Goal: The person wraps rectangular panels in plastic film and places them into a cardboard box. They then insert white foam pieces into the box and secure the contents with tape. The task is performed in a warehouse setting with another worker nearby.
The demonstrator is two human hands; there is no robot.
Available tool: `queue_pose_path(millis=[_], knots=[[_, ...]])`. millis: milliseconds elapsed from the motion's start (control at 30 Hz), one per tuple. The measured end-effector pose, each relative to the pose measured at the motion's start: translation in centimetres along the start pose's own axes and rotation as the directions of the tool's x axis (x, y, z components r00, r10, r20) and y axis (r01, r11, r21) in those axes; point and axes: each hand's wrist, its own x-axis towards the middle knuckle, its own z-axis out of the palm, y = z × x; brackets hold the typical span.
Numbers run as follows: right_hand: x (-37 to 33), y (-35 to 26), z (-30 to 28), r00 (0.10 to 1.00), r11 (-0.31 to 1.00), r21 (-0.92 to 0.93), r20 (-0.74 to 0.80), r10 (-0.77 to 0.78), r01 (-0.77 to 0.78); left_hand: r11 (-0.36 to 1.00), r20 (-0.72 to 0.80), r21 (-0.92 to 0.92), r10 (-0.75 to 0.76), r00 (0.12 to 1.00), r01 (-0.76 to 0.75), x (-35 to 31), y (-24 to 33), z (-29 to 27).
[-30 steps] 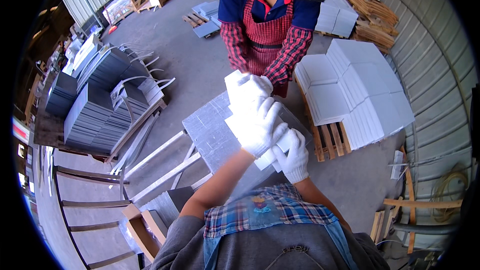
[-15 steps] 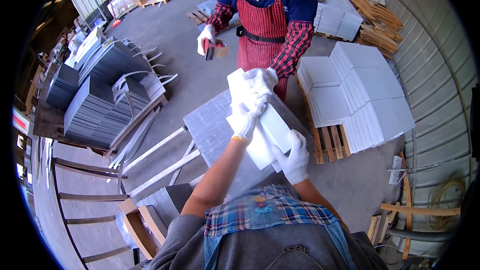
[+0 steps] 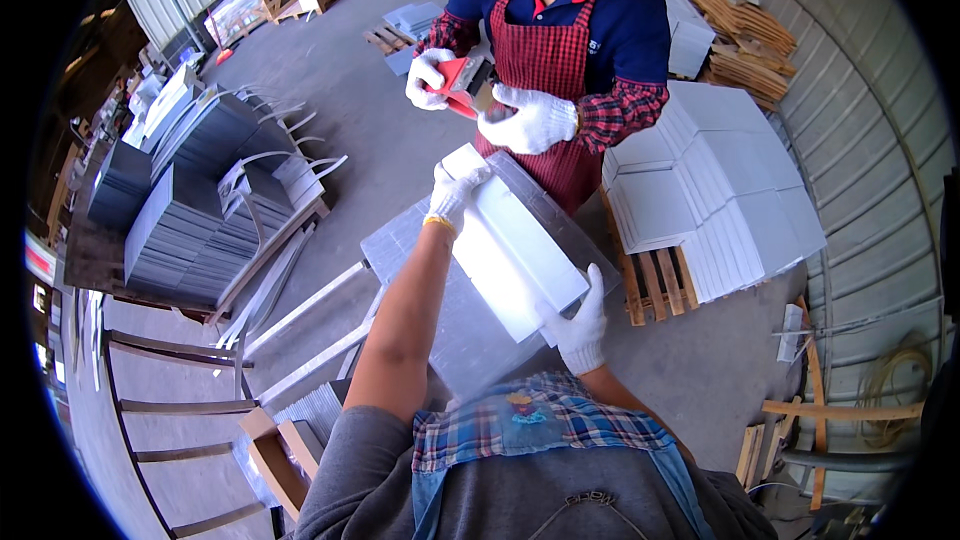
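Workshop floor (image 3: 350, 130), grey; white slabs (image 3: 650, 205) stacked on a pallet (image 3: 657, 285) at right, dark slabs (image 3: 175, 210) at left. Smooth grey tabletop (image 3: 400, 252) in the middle. On it, slantwise, a long white box (image 3: 525, 235), or several white pieces together; glare blurs the joins.

Left hand (image 3: 457, 192), gloved: fingers closed over the box's far end, underside hidden. Right hand (image 3: 582, 325), gloved: thumb and fingers spread open round the near corner, touching; pressure cannot be told. Co-worker (image 3: 540, 50) opposite, a red dispenser (image 3: 453, 83) in one hand, the other hand (image 3: 535, 123) just above the far end.

Hazards, as judged. Skid: slick faces on a slick tabletop, only a loose hold at the near corner; a push from one end could swing the box. Splay: if the pieces are separate, uneven pressure might slide one off another. Snag: the left hand sits nearest the dispenser; if that dips, an edge could catch the glove. Tip: far end lies close to the tabletop's edge; overhang unclear.
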Motion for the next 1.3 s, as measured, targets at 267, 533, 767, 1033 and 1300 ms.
queue_pose_path(millis=[267, 533, 767, 1033, 1300], knots=[[-0.7, 3.1, 1.8, 0.986, 0.987, -0.029, 0.055, 0.16, -0.159, 0.997, 0.119, 0.006, 0.079, 0.99, -0.081, 5.4, -4.7, -2.8], [-0.2, 3.2, 1.4, 0.97, 0.974, -0.081, 0.111, 0.218, -0.21, 0.998, 0.034, 0.058, 0.03, 0.999, -0.032, 7.1, -5.4, -3.2], [-0.1, 3.9, 1.5, 0.964, 0.964, -0.149, 0.12, 0.236, -0.218, 0.996, 0.0, -0.047, 0.079, 0.997, -0.079, 7.8, -6.0, -2.8], [-0.2, 5.1, 2.1, 0.97, 0.97, -0.143, 0.117, 0.214, -0.197, 0.984, 0.045, -0.093, 0.159, 0.986, -0.155, 6.2, -4.6, -1.9], [-0.2, 5.6, 2.4, 0.967, 0.964, -0.162, 0.114, 0.23, -0.21, 0.991, 0.102, -0.058, 0.125, 0.987, -0.119, 5.8, -4.4, -1.8]])
